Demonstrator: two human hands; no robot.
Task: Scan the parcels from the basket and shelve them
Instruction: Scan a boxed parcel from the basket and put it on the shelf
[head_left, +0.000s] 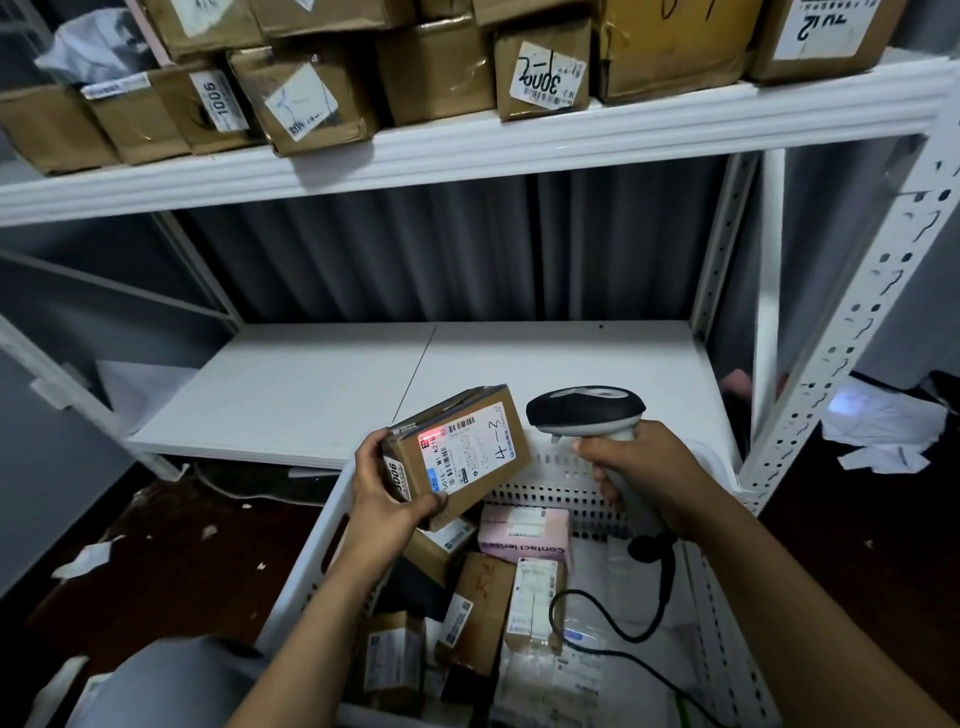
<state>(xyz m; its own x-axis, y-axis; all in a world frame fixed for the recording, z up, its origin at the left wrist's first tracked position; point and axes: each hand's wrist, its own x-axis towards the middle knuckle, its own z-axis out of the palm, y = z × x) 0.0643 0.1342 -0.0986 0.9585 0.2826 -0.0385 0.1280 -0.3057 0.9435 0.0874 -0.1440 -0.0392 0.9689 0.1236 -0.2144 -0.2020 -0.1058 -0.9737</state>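
The left hand (382, 499) grips 1 small brown box (460, 454) by its near-left end, holding it tilted above the white basket (558, 491), with a red spot of light on its label. Just right of the box, a scanner (587, 410) points its head at it, and the right hand (644, 467) is wrapped around the handle. More parcels (483, 608) lie in the basket below, near the white shelf (291, 395).
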